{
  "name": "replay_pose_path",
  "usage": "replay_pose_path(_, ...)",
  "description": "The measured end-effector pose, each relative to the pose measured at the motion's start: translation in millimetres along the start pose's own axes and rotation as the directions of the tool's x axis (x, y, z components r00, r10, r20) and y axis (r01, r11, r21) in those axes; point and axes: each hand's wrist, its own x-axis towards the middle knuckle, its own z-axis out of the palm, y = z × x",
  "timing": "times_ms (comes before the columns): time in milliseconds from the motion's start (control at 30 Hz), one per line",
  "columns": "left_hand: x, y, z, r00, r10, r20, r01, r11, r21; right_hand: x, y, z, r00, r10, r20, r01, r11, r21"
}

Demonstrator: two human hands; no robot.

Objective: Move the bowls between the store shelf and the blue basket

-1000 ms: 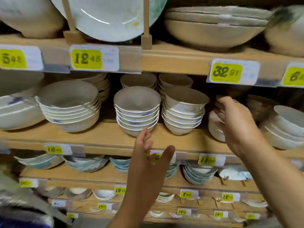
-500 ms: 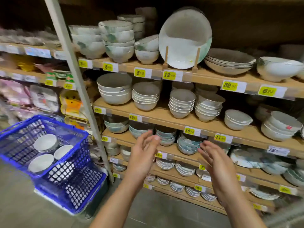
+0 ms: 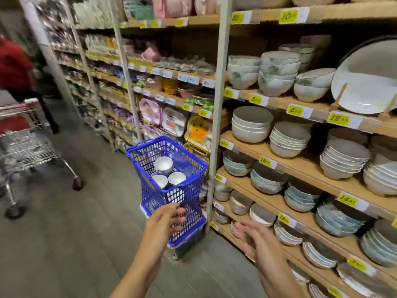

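Hovering low and out front, both hands hold nothing. Left hand (image 3: pixel 166 220) is released with its fingers loose and spread. It sits in front of the lower mesh of the blue basket (image 3: pixel 150 196); they overlap in view, and I cannot tell if they touch. Right hand (image 3: pixel 255 237) is also released, with fingers mostly straight and a bit blurred. It is in front of the lowest shelf boards and grips nothing.

The blue basket sits low on the aisle floor (image 3: pixel 64 244), just left of the white upright post (image 3: pixel 217 125). More blue mesh shows beneath it; unclear whether that is a second basket. Inside are small white bowls (image 3: pixel 163 165): a short stack at the far side and two more side by side nearer the hands. Another pale round shape shows through the mesh lower down.

To the right of the post, the wooden shelf (image 3: pixel 300 164) has several tiers, all carrying stacked bowls.
- The middle tier holds grey-and-white bowl stacks (image 3: pixel 287 140) in a row.
- The tiers below hold blue-tinted stacks (image 3: pixel 300 196) and shallow dishes.
- The tier above holds green-patterned bowls (image 3: pixel 277 74), plus a large plate (image 3: pixel 369 78) propped upright on a wooden stand.

Yellow price tags (image 3: pixel 338 119) run along the shelf edges.

At far left are a metal shopping cart (image 3: pixel 23 143) and a person in red (image 3: pixel 12 69), both blurred.
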Motion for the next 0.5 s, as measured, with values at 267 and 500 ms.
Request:
replay_pose_path(267, 98, 27, -105, 0.997, -0.008, -0.079, 0.008, 1.000, 0.003, 73, 18, 134, 0.993, 0.009, 0.114, -0.004, 0.999, -0.048)
replay_pose_path(500, 198, 37, -161, 0.998, -0.056, -0.015, 0.057, 0.996, 0.071, 118, 28, 225, 0.997, 0.004, 0.074, 0.001, 0.997, -0.071)
